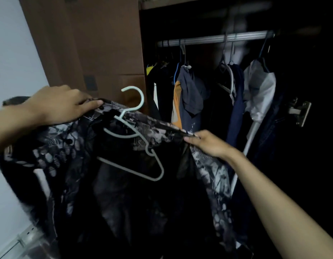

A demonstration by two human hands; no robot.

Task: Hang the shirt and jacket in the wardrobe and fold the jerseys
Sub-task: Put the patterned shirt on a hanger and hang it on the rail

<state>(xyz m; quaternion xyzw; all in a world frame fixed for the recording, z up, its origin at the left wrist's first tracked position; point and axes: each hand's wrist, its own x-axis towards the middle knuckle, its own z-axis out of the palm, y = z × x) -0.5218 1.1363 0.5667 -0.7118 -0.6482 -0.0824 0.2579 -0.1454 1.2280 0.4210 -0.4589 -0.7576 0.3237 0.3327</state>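
The left hand (63,104) at nine o'clock grips one end of the collar of the dark patterned jacket (72,146); the right hand (208,143) at four o'clock pinches the other end, so the garment hangs spread open between them; a pale hanger (132,128) lies tilted inside it, hook up; at one o'clock the open wardrobe (302,71) shows clothes hung on its rail (218,39).

- Metal rail (216,39) spans the top of the opening.
- Navy-and-orange top (188,94) hangs under the rail's left part.
- White garment (261,90) hangs under the rail's right end.
- Metal hinge (300,113) sits below the rail's right end.
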